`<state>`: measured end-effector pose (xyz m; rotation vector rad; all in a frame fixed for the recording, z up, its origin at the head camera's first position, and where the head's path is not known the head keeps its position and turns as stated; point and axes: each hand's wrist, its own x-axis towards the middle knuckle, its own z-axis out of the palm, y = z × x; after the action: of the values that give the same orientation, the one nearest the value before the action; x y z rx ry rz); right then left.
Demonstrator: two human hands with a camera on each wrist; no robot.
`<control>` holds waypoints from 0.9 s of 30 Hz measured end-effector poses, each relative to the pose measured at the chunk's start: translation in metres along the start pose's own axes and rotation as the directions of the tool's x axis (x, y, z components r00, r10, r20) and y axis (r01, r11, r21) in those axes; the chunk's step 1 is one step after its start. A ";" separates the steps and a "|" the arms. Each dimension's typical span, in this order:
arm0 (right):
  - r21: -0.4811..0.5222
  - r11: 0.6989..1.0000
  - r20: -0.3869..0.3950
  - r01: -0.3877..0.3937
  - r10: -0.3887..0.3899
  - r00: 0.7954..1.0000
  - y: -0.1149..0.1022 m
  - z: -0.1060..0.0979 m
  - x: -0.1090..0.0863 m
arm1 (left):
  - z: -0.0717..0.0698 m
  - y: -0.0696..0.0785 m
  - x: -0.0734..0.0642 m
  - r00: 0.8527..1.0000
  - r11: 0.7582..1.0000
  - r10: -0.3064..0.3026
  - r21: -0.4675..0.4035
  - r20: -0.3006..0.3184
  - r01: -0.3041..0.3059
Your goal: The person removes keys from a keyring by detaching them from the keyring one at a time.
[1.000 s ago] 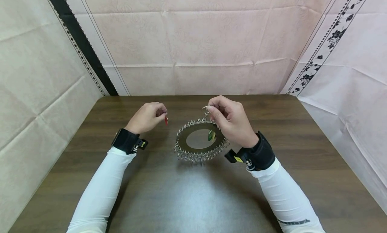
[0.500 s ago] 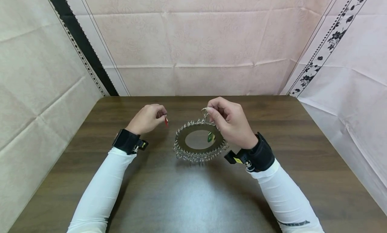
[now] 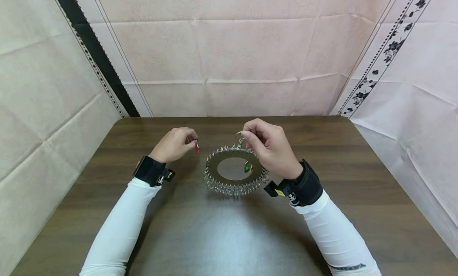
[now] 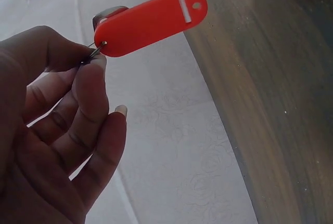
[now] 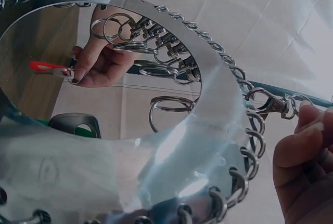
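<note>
My left hand (image 3: 177, 143) pinches the small metal ring of a red key tag (image 4: 151, 24). Partly hidden behind the tag is a grey metal piece (image 4: 109, 12). To the right is a round metal key rack (image 3: 213, 168) with a wide central opening and clasps and split rings along its rim. At the rack's far edge my right hand (image 3: 270, 146) pinches a split ring joined to a clasp (image 5: 268, 102). A green tag (image 3: 247, 167) shows through the opening. The left hand stays apart from the rack; what supports the rack is hidden.
Several split rings (image 5: 171, 104) hang below the rack's rim. A dark key head (image 5: 75, 122) shows near the green tag. The brown wooden table (image 3: 229, 236) reaches back to a pale cloth wall (image 3: 232, 53), with more cloth at both sides.
The whole head view has shifted slightly downward. Both hands keep their holds, and their places relative to the rack look nearly the same.
</note>
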<state>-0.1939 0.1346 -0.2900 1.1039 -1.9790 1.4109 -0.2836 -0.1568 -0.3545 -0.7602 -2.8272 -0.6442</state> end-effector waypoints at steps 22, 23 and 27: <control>-0.013 1.000 0.001 -0.007 0.007 1.000 -0.001 0.000 -0.001 | 0.008 -0.009 0.002 0.996 0.997 -0.071 0.005 0.046 0.071; -0.013 1.000 0.002 -0.007 0.007 1.000 -0.001 0.000 0.000 | 0.009 -0.009 0.001 0.996 0.997 -0.075 0.010 0.052 0.074; -0.012 1.000 0.006 -0.012 0.012 1.000 -0.001 0.000 0.000 | 0.011 -0.011 0.001 0.993 0.996 -0.084 0.028 0.077 0.082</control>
<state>-0.1934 0.1343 -0.2896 1.0932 -1.9991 1.4015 -0.2903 -0.1598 -0.3682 -0.6814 -2.9462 -0.6021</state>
